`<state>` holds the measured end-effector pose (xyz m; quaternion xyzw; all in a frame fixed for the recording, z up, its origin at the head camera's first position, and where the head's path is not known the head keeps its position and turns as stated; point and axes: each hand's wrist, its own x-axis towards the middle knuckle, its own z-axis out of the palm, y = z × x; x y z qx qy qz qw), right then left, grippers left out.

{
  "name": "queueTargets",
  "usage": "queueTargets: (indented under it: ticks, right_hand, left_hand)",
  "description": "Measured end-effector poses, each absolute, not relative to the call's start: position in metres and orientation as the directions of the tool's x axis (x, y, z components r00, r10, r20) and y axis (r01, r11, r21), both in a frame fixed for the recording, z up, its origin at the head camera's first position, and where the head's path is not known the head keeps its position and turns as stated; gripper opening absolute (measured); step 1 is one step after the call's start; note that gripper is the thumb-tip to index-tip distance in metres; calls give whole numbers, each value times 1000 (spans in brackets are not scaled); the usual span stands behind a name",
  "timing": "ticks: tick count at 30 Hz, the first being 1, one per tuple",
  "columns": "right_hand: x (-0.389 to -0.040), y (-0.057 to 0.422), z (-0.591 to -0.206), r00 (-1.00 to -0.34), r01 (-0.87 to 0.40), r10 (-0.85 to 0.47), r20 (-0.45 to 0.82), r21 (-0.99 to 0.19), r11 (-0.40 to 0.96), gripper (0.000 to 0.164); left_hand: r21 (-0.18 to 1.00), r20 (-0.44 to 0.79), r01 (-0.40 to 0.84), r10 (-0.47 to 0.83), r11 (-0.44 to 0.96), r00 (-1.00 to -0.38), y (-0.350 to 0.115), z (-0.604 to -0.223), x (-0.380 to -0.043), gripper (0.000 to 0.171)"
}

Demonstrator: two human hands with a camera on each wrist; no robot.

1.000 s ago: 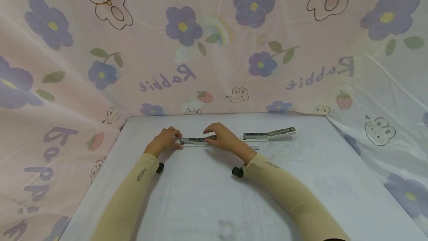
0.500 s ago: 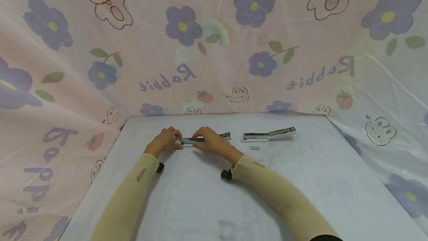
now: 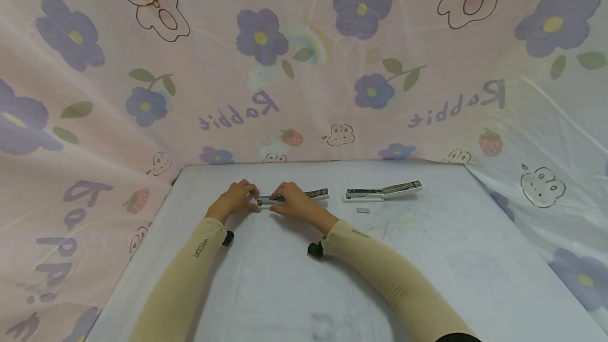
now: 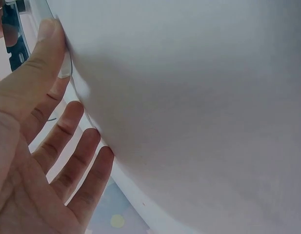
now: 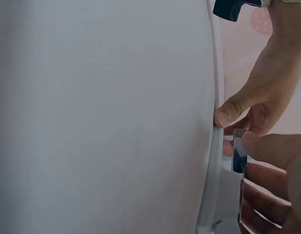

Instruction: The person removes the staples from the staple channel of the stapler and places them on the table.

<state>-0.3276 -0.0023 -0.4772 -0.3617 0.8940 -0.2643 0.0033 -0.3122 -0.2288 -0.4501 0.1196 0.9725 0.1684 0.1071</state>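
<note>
A white stapler [image 3: 317, 193] lies on the table in the head view, its top arm swung back and its dark metal inside exposed. My left hand [image 3: 234, 201] grips its left end; in the left wrist view the thumb [image 4: 47, 31] presses the white base's edge. My right hand [image 3: 298, 205] reaches over the stapler's middle. In the right wrist view its thumb and fingers pinch the metal staple rail [image 5: 239, 158], close to the left hand's thumb [image 5: 227, 115]. The right hand hides much of the stapler's middle in the head view.
A second white stapler [image 3: 382, 192], also opened out, lies to the right on the white table [image 3: 266, 289]. A small grey strip of staples [image 3: 363, 210] lies in front of it. A flower-and-rabbit printed curtain [image 3: 304, 94] surrounds the table's back and sides.
My right hand has moved left along the stapler toward its left end, uncovering the swung-back arm and the whole grey staple strip. The left hand has stayed in place.
</note>
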Motion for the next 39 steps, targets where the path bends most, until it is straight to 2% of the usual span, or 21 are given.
queueTargets:
  ticks: [8, 22, 31, 39]
  right_hand:
    - [-329, -5, -479, -753, -633, -632, 184, -464, 619, 29]
    - [-326, -7, -478, -774, -603, -590, 232, -557, 571, 19]
    - [-328, -13, -478, -819, -555, -529, 225, -547, 627, 11]
    - [-334, -21, -482, -834, -540, -505, 224, -522, 660, 15]
  left_hand:
    - [349, -160, 203, 271, 915, -949, -227, -450, -313, 41]
    - [353, -161, 194, 264, 915, -951, -226, -450, -310, 44]
    - [342, -165, 193, 261, 920, -951, -227, -450, -311, 45]
    - [342, -168, 193, 262, 920, -950, -229, -452, -313, 48]
